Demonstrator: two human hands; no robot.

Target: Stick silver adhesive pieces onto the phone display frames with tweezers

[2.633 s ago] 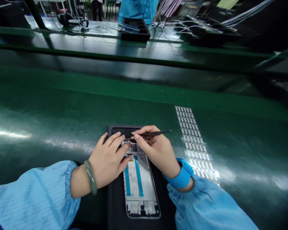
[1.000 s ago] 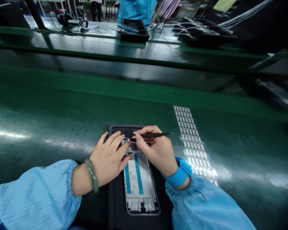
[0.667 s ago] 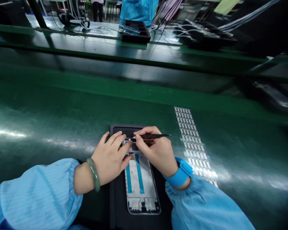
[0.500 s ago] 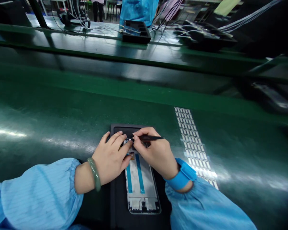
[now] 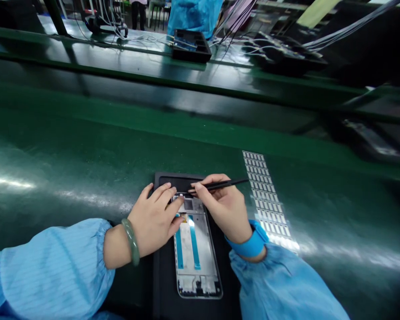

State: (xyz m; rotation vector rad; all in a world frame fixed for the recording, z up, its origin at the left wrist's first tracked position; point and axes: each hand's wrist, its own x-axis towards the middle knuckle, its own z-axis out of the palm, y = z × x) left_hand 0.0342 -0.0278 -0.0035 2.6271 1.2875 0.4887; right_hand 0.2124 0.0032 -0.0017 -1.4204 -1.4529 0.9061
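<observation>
A phone frame (image 5: 203,249) with two blue strips lies in a black tray (image 5: 163,284). My left hand (image 5: 155,218), a green bangle on its wrist, rests with fingers spread over the frame's upper left edge and holds nothing. Black tweezers (image 5: 228,183) are pinched in my right hand (image 5: 225,204), their tips close to the frame's top edge. That wrist wears a blue band (image 5: 250,243). A small orange flex piece (image 5: 184,218) shows beside my left thumb.
A sheet of small white labels (image 5: 266,195) lies on the green bench (image 5: 103,155), right of the tray. Behind, a raised shelf holds a black box (image 5: 191,49) and cables. A dark device (image 5: 373,135) sits at the far right. A person (image 5: 138,13) stands in the background.
My right hand has shifted slightly right and up with the tweezers, now held at a flatter, more raised angle, uncovering the frame's upper part. My left hand has hardly moved.
</observation>
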